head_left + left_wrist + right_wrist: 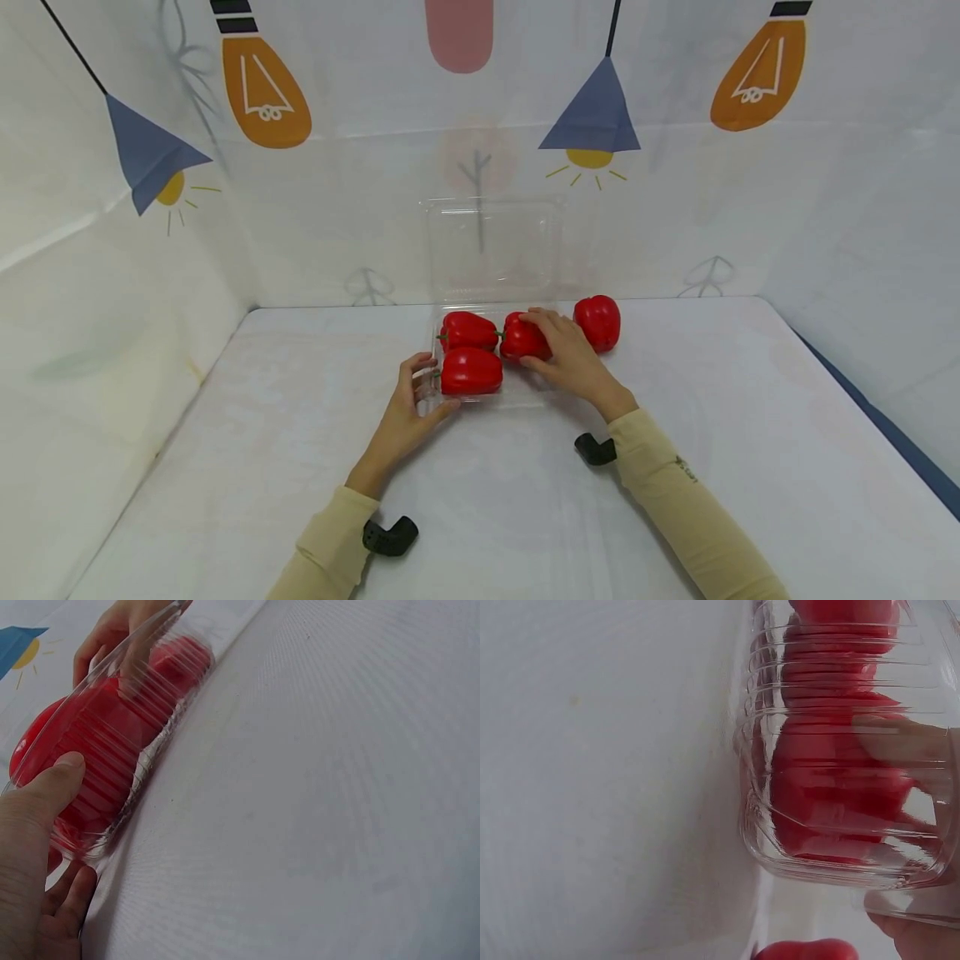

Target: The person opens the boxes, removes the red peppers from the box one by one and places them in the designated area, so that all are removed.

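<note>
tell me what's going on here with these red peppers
A person is handling red peppers with both hands. The left hand holds the left end of a clear plastic box, while the right hand grips a pepper inside it. Also in the box are a back-left pepper and a front-left pepper. The lid stands open behind, and a fourth pepper sits outside, to the right.

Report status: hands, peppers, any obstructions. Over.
Left hand grips clear container. Right hand holds red pepper inside, beside two others. Fourth pepper outside, to the right. Raised lid behind; nothing visibly blocking.
</note>
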`<state>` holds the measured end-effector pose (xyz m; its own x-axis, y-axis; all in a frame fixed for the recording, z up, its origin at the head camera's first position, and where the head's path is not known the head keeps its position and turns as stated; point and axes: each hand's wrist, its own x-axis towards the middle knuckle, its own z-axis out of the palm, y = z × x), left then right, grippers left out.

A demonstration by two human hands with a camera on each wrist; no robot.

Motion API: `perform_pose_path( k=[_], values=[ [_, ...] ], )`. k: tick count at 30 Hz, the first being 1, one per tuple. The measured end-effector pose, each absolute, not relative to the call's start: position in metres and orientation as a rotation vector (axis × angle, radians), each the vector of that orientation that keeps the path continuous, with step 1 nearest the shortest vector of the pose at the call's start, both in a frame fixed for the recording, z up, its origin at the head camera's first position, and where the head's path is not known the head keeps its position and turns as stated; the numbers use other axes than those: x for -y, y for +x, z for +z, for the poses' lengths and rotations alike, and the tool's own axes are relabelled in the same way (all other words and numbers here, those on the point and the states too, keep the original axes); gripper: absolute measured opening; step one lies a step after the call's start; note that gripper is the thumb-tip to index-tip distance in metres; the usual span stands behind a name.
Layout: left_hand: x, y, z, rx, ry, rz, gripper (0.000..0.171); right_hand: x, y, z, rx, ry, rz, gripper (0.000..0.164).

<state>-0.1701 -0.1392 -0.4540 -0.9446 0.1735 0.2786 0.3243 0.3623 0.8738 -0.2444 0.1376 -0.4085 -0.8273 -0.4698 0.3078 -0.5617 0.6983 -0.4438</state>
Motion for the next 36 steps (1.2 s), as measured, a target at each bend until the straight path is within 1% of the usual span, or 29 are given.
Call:
perform_pose_path(
  k=[5,14,36],
  values=[
    [0.141,-0.173,-0.461,2.466,-0.453,-1.623,0.083,-0.138,-0.243,-0.407,2.727,0.822,0.836,0.069],
    [0.141,-0.172,-0.461,2.498,-0.412,-1.613,0.082,-0.139,-0.244,-0.408,2.685,0.812,0.89,0.069],
    [0.141,-0.173,-0.461,2.488,-0.441,-1.586,0.084,-0.147,-0.247,-0.397,2.472,0.76,1.013,0.068]
  ],
)
